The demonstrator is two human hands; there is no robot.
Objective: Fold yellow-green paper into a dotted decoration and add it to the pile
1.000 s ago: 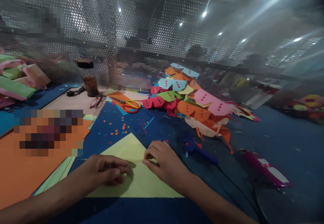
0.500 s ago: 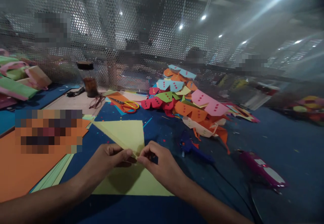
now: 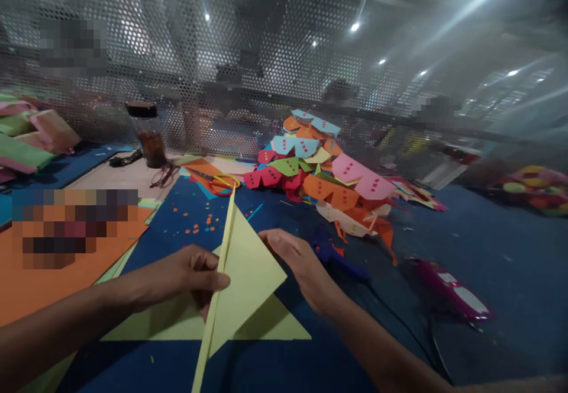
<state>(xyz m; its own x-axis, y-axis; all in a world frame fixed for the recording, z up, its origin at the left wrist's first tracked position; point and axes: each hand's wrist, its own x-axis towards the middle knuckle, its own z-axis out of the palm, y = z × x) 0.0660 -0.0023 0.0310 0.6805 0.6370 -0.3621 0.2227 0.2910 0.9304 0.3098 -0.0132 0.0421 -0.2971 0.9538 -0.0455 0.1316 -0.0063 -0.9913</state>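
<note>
Left hand (image 3: 195, 274) holds a folded pale-yellow paper (image 3: 248, 274) by its narrow strip, thumb on the near side, fingers behind, probably so that the folded layers stay together and the broad flap stands clear. This paper is raised and tilted above another pale-yellow sheet (image 3: 275, 324), which lies on the blue tabletop (image 3: 275, 369). Right hand (image 3: 302, 263) is loosely open, fingers extended at the flap's right edge, seemingly to guide or steady it; whether they touch, I cannot tell.

Farther back, a clear jar (image 3: 148, 123) with a dark lid (image 3: 141, 109) stands upright, brown contents (image 3: 153, 149) filling its lower part; what they are is unclear. Its lid is on, which would guard against spills. Scissors (image 3: 213, 179) lie near the jar. Beyond the right hand rests what looks like a blue glue gun (image 3: 339, 257), apparently placed within easy reach.
</note>
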